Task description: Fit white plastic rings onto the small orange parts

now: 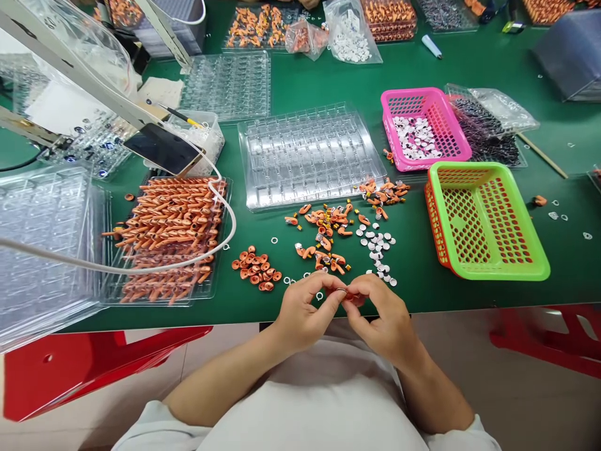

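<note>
- Nearest the camera, at the counter's point(469, 69) near edge, the left hand point(300, 316) and right hand point(387, 322) meet fingertip to fingertip, each grip pinching one small orange part point(348, 296), held close for fine fitting.
- The part is tiny and mostly hidden by the fingers.
- Loose orange pieces point(323, 241) and white discs point(378, 247) lie just beyond, within easy reach.
</note>
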`<state>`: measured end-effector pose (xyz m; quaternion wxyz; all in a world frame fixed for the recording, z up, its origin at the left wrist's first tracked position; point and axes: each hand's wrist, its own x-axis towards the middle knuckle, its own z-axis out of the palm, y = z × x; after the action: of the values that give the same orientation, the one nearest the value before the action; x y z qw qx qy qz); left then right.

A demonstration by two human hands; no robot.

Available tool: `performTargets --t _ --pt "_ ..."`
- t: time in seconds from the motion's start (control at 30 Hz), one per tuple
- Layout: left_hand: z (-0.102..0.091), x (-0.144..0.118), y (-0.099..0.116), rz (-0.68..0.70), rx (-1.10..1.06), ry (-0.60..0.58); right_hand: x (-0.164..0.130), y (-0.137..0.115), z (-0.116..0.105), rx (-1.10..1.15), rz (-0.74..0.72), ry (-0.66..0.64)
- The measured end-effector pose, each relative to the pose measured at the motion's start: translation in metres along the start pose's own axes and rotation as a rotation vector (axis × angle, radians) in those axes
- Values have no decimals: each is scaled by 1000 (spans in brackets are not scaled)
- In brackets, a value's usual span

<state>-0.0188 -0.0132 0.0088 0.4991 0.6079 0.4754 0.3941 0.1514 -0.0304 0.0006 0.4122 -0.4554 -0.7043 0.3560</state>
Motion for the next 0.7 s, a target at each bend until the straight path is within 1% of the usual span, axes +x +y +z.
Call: performTargets --t 0.07,0.17,0.23,0.33,0.4,0.47,0.57,0.7 --pt "0 0 0 -23 -10 -4 -1 1 1 5 9 6" --pt "0 1 -1 -103 -79 -11 -2 1 4 19 37 17" --pt "1 1 -1 -181 -181 -5 -3 1 5 39 71 28" --pt "1 4 1 -331 -374 18 -4 2 5 100 162 47" --pt "1 7 3 -425 -472 8 -4 1 4 166 232 50" --pt "-1 10 5 -487 -531 -15 -3 1 2 235 292 39" --pt "-2 14 6 -520 -549 -33 -3 1 -2 310 356 19" --pt "-4 15 6 -523 -510 -73 -3 1 -5 372 410 -13"
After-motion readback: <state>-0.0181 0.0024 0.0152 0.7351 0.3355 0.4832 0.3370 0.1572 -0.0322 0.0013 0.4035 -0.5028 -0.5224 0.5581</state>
